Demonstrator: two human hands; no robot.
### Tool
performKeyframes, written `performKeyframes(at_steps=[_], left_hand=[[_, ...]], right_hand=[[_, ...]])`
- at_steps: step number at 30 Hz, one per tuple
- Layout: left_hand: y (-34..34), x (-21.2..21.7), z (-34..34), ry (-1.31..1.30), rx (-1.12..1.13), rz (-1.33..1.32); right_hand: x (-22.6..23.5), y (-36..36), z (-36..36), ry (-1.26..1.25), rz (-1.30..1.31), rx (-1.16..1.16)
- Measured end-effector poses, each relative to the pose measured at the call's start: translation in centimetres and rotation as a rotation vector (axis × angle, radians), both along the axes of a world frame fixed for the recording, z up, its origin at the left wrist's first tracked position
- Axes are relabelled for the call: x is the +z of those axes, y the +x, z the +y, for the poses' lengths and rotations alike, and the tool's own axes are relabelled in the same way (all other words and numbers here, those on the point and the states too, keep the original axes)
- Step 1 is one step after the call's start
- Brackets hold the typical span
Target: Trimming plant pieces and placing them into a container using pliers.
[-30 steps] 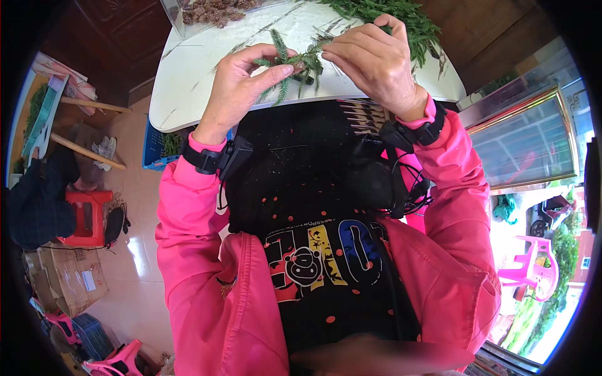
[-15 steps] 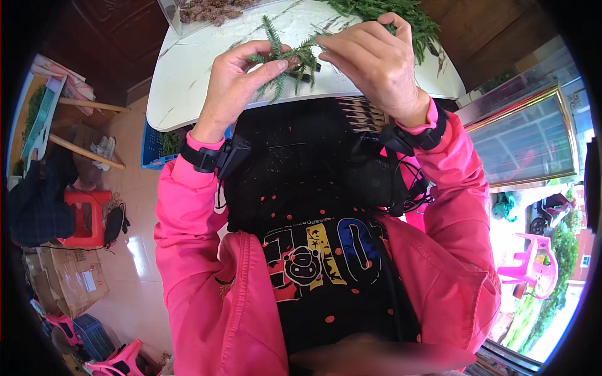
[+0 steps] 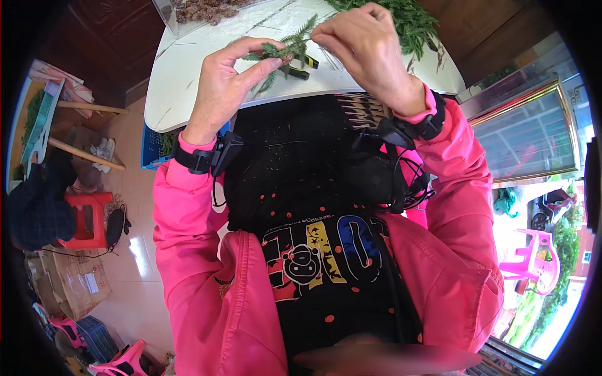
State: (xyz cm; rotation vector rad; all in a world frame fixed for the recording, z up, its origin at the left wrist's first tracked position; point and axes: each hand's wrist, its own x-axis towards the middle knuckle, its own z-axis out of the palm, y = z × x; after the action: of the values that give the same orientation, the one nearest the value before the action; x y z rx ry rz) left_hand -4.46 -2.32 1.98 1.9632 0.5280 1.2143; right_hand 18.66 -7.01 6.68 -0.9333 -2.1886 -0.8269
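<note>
My left hand (image 3: 226,81) is closed over the table's near edge, pinching a green artificial fir sprig (image 3: 295,45) between thumb and fingers. A small brown piece (image 3: 288,58) shows at the thumb tip, among the needles. My right hand (image 3: 367,53) is closed too, its thumb and forefinger pressed together close to the sprig's right side; what they pinch is too thin to make out. Beneath the sprig, a hand tool with black and yellow handles (image 3: 300,73), its head hidden, lies on the white marbled table (image 3: 182,81).
A clear box (image 3: 168,14) of brown cone-like pieces (image 3: 210,9) stands at the far left. Green sprigs (image 3: 411,28) are heaped at the far right, beside several thin wires (image 3: 328,56). A blue crate (image 3: 150,145) sits below the table's left side. Cables (image 3: 411,182) hang by my right arm.
The sprig has turned, and one frond now points up and right. My left hand has shifted slightly left, and my right hand slightly up and left. More of the tool's handles shows.
</note>
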Motion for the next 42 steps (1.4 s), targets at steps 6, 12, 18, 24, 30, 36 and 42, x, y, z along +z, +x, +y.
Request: performKeyframes(at_steps=[6,12,18,24,30,36,42], left_hand=[[-1.4,0.6,1.1,0.264,0.195,0.054],[-3.5,0.8,3.0,-0.251,0.092,-0.342],[-3.7,1.0,3.1,-0.453,-0.030,-0.559],[-4.0,1.2,3.1,-0.438,-0.012,-0.515],[-4.4,0.7,3.8,-0.412,0.032,-0.507],[-4.4,0.7,4.2,-0.493,0.008,-0.630],[-6.1,0.0,5.4,-0.586,0.056,-0.768]], right_hand=[[-0.9,-0.4,4.2,-0.901,0.709,0.267],[-5.7,-1.5,4.7,-0.511,0.191,-0.041],[-7.0,-2.9,5.5,-0.490,-0.043,-0.178],[-7.3,-3.8,6.1,-0.456,-0.108,-0.249],[-6.0,-2.3,6.1,-0.422,-0.184,-0.209],[-6.3,0.0,7.8,-0.977,0.392,-0.171],[-2.1,0.0,5.0,-1.598,1.443,0.440]])
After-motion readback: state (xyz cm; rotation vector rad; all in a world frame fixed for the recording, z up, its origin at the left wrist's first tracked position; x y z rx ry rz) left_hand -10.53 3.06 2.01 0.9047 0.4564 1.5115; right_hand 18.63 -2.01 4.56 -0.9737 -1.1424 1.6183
